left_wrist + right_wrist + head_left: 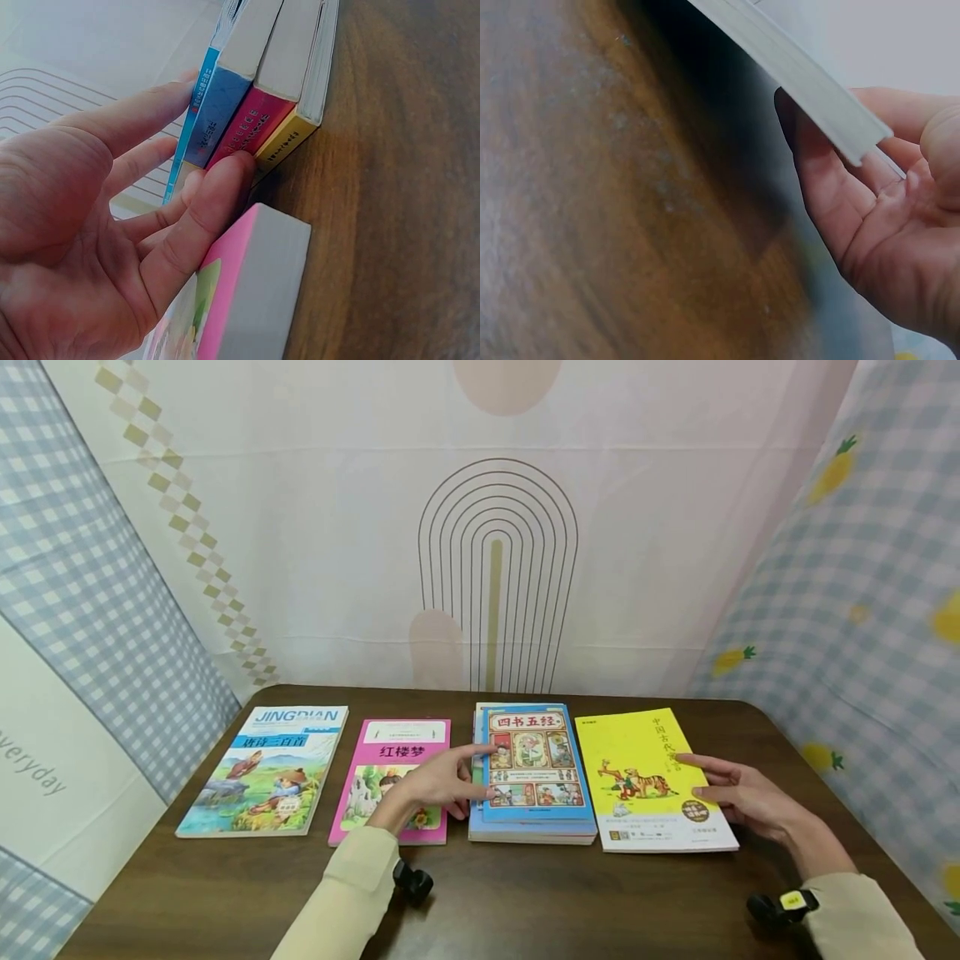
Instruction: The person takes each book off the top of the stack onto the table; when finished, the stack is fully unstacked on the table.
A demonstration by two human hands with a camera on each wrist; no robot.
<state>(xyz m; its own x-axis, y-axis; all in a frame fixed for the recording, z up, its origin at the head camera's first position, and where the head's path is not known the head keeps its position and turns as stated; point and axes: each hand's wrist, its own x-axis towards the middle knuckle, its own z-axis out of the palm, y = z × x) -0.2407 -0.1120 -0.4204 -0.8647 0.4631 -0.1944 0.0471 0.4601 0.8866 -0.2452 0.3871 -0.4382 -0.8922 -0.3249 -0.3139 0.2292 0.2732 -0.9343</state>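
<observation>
My right hand (757, 797) grips a yellow book (637, 760) by its right edge. In the right wrist view the book (810, 90) is raised off the table, with fingers beneath it. My left hand (438, 781) rests against the left side of a stack of books. Its thumb and index finger touch the blue top book (532, 760), while lower fingers touch the spines in the left wrist view. Blue, pink and yellow spines (251, 127) show there. Beneath the left wrist lies a pink book (360, 810), partly hidden.
A book with a river scene (262, 777) lies at the far left of the brown table (525, 902). A patterned cloth (337, 568) hangs behind the table, with blue checked cloth at both sides. Each wrist wears a black camera.
</observation>
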